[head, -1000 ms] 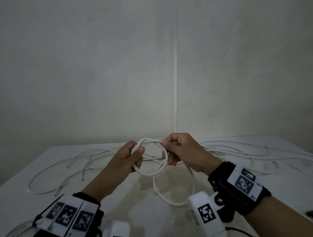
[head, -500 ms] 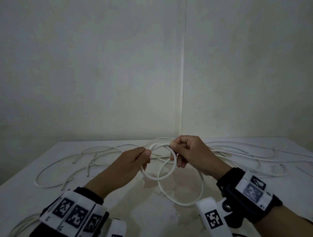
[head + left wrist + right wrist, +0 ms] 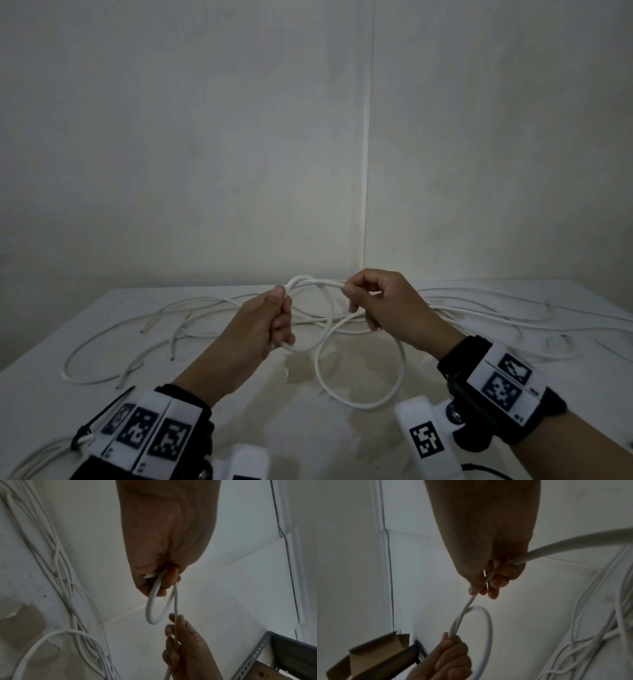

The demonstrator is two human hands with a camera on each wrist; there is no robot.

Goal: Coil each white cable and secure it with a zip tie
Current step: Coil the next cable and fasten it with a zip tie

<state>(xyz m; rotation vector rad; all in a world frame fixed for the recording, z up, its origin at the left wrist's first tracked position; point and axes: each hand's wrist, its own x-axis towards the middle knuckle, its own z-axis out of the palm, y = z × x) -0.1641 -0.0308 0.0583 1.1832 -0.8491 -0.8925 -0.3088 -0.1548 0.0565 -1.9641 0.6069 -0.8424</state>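
Observation:
I hold a white cable (image 3: 325, 318) above the table, wound into a small loop. My left hand (image 3: 270, 325) grips the loop's left side, with the fingers curled round its strands. My right hand (image 3: 373, 301) pinches the cable at the loop's top right. From the right hand a larger slack loop (image 3: 363, 404) of the same cable hangs down to the tabletop. In the left wrist view the small loop (image 3: 154, 608) hangs from the left hand (image 3: 159, 577), with the right hand's fingers (image 3: 178, 635) round a strand. The right wrist view shows the right hand (image 3: 489, 580) pinching the cable (image 3: 471, 616).
Several loose white cables (image 3: 144, 325) sprawl over the white table (image 3: 51, 411), left, back and right (image 3: 513, 308). A worn brown patch (image 3: 356, 370) marks the tabletop below my hands. A wall stands close behind. A cardboard box (image 3: 368, 660) and a metal shelf frame (image 3: 254, 657) show in the wrist views.
My left hand has closed fully round the left side of the small loop. The right hand has drawn the strand across the top, and the hanging slack loop has widened.

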